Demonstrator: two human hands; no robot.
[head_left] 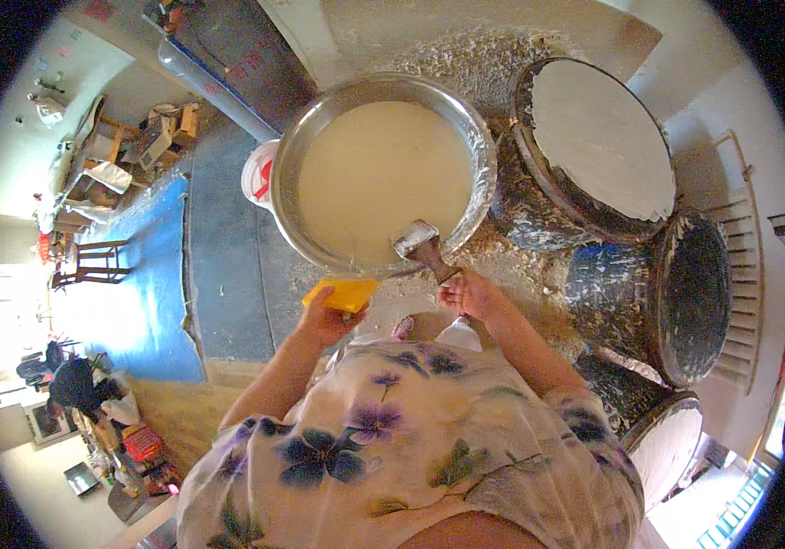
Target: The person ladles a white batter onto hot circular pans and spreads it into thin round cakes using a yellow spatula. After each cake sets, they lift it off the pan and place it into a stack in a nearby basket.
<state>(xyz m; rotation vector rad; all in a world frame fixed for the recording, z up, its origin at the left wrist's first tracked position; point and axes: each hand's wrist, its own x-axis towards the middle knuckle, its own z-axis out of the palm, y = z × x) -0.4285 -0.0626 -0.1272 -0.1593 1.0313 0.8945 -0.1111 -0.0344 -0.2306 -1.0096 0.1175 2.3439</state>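
A wide metal basin full of cream-coloured liquid stands in front of me. At its near rim, my right hand is closed round the brown handle of a flat brush. The brush's head is coated pale and reaches over the basin's edge. To the left, my left hand grips a yellow flat-sided piece, held just short of the near rim. Whether this is a sponge or a plastic scraper, I cannot tell.
Right of the basin stands a dark drum filled with white material, with another spattered drum nearer. A white bucket with something red adjoins the basin's left. Dried splashes cover the floor. A dark stool stands far left.
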